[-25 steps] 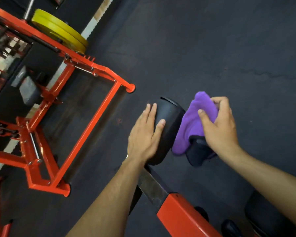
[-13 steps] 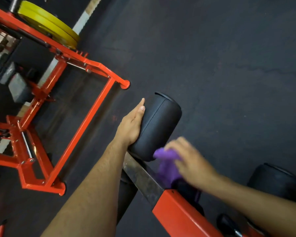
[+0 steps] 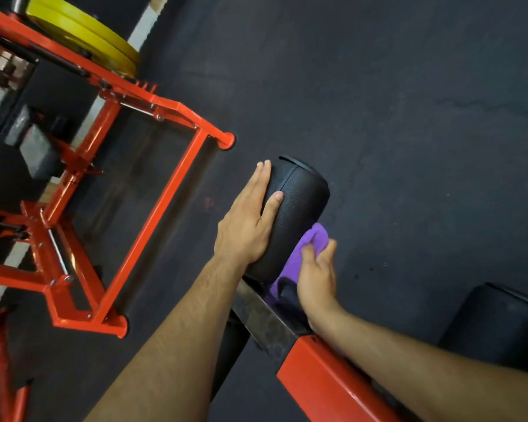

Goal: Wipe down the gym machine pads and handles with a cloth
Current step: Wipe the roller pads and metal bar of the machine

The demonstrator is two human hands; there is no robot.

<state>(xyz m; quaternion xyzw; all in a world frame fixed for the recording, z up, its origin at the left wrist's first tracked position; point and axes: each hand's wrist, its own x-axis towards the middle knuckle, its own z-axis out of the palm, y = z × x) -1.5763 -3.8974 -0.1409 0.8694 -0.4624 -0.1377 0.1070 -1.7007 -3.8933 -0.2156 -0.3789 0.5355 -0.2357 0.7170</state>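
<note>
No readable text, label, brand, number or sign is seen anywhere in the view.
</note>
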